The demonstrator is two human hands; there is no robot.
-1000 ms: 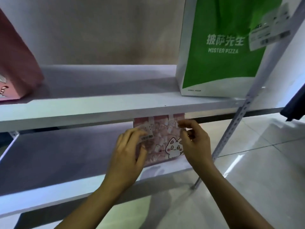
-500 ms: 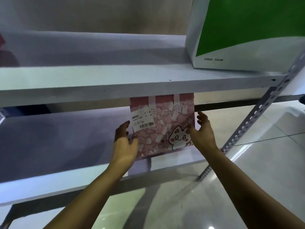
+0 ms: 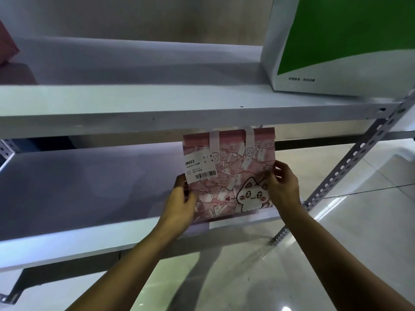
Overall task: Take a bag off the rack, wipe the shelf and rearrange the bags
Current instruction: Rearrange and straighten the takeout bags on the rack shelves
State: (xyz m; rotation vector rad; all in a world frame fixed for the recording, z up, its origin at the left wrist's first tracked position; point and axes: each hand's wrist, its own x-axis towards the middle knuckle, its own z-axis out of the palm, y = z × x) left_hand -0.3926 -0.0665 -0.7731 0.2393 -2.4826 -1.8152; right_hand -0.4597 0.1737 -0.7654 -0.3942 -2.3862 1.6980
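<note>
While the flat, glossy pink bag (image 3: pixel 229 173) stands upright on the smooth white lower shelf (image 3: pixel 89 185), the left hand (image 3: pixel 179 205) and right hand (image 3: pixel 284 187) pinch its side edges.

The pink cat bag (image 3: pixel 231 176) now stands upright, right hand (image 3: pixel 284 185) pinching its edge instead of lying open beside it.

Dim, soft blur, floor (image 3: pixel 292 277) glare, wide-angle edge warp.

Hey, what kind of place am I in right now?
Probably a delivery pickup or storage room: a slotted metal rack, a pink cat bag with a barcode delivery label, and a green pizza bag.
</note>
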